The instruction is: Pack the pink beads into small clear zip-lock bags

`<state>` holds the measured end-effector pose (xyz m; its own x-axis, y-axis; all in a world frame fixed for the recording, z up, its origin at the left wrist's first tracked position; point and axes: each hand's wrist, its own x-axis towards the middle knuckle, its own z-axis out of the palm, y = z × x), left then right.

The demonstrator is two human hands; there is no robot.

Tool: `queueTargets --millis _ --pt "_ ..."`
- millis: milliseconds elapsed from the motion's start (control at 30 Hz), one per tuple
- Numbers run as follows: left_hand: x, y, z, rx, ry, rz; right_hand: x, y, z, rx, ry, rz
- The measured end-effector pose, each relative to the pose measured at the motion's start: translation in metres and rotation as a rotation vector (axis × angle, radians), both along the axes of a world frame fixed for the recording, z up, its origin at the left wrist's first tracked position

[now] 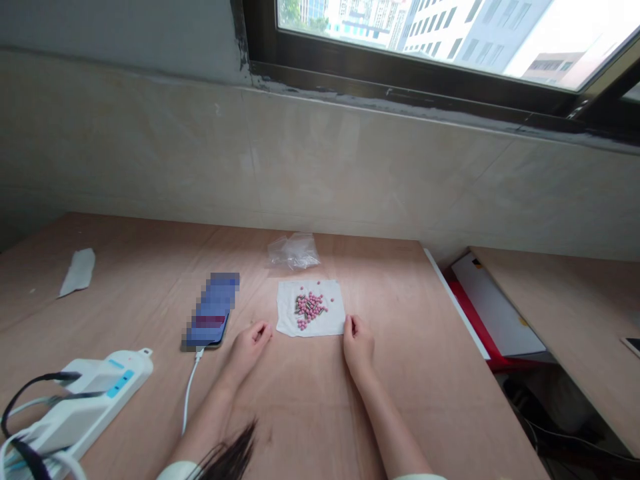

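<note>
A white sheet of paper (330, 323) lies on the wooden table, with a loose pile of small pink beads (311, 307) and some dark greenish slim pieces among them. A few beads sit apart from the pile. My left hand (250, 343) rests just left of the sheet's lower left corner, its fingers curled together. At the sheet's lower right edge is my right hand (359, 343), also closed, thumb against the curled fingers and touching or nearly touching the paper. Whatever either hand holds, if anything, is hidden. Behind the sheet lies a clear plastic bag (296, 252).
A phone (213, 313) on a white charging cable (189, 393) lies left of my left hand. Nearer stands a white power strip (117, 380) with plugs and cords. A paper scrap (79, 270) lies far left. The table's right edge borders a gap before another wooden surface (565, 293).
</note>
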<state>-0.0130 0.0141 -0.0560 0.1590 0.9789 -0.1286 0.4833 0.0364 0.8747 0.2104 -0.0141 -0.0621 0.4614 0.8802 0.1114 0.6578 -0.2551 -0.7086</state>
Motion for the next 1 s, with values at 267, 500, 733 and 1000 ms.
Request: queueTargets --millis 267,500,733,1000 --pt "-0.002 0.003 -0.010 -0.016 -0.015 -0.003 0.000 0.001 -0.001 0.019 0.002 0.000" --pt "-0.003 0.001 -0.009 -0.017 0.014 -0.011 0.000 0.001 0.001 0.010 0.116 -0.025" --pt "-0.001 0.000 -0.005 -0.032 -0.023 -0.002 0.008 0.020 0.001 0.044 0.346 -0.043" --pt "-0.002 0.001 -0.007 -0.036 -0.054 0.008 -0.028 0.085 0.043 0.122 -0.010 0.140"
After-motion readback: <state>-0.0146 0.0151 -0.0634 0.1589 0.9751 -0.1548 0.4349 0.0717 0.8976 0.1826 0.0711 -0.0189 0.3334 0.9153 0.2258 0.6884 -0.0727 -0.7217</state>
